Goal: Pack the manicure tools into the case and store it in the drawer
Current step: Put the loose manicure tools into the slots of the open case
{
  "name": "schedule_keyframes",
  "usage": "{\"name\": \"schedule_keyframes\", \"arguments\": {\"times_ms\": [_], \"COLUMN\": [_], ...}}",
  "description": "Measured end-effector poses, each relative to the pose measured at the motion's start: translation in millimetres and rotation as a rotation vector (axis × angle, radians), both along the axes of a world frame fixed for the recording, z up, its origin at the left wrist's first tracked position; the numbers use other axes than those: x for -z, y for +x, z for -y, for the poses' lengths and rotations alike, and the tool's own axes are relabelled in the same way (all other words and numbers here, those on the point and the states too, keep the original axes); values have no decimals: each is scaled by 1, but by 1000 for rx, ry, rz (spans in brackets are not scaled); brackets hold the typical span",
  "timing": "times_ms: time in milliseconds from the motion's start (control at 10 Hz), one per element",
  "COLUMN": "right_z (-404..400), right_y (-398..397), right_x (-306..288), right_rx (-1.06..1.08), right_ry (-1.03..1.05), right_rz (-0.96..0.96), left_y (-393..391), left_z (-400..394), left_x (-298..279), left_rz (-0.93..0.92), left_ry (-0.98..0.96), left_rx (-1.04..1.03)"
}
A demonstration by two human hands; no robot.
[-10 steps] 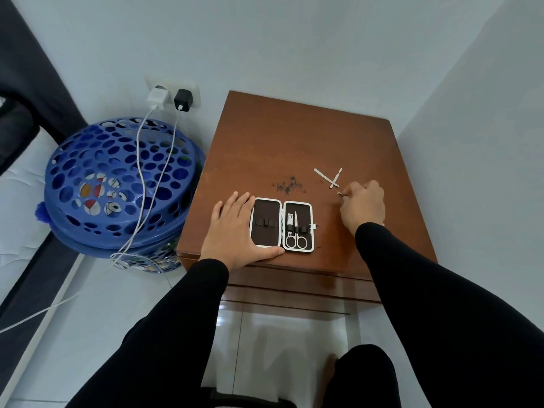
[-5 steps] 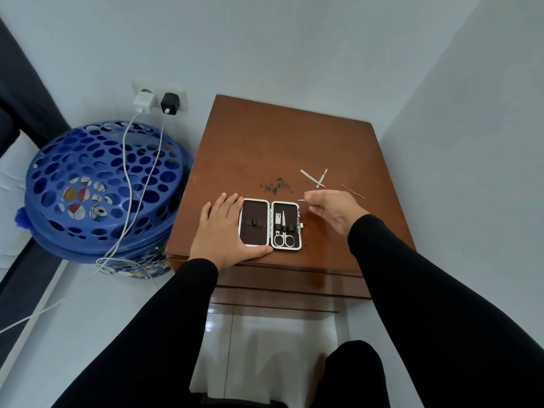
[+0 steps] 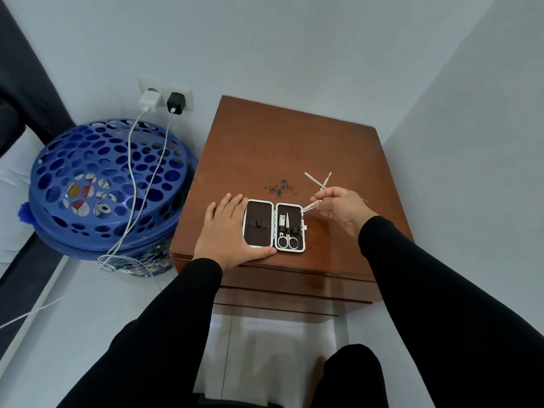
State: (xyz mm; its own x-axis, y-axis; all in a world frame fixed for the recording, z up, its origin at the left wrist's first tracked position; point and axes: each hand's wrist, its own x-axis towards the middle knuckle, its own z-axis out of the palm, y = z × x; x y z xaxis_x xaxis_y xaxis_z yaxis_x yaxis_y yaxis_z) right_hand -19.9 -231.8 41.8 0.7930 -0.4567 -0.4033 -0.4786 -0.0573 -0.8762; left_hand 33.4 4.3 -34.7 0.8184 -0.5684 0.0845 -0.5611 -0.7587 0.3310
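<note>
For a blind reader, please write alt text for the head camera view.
The right hand holds a thin metal tool at the edge of an open manicure case on a wooden nightstand, while the left hand steadies the case. Two more tools lie crossed behind.

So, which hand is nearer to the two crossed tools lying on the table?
Right. The right hand sits just in front of the crossed tools, pinching another thin tool. The left hand lies flat beside the open case, farther away.

Brown wooden nightstand [image 3: 282,148] carries an open manicure case [image 3: 273,227] and two crossed tools [image 3: 319,181]
</note>
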Motion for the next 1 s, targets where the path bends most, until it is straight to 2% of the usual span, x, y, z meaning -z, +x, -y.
{"name": "schedule_keyframes", "arguments": {"times_ms": [200, 400, 600, 1000], "right_z": [-3, -15, -21, -33], "right_y": [14, 33, 38, 25], "right_x": [-12, -24, -22, -16], "right_rx": [-262, -556, -692, -742], "right_ry": [-400, -686, -833, -828], "right_rz": [-98, -212, -230, -278], "left_y": [0, 1, 1, 0], "left_z": [0, 1, 1, 1], "left_x": [-1, 1, 2, 3], "left_rz": [-2, -1, -1, 14], "left_ry": [7, -3, -21, -6], "left_rx": [1, -4, -1, -7]}}
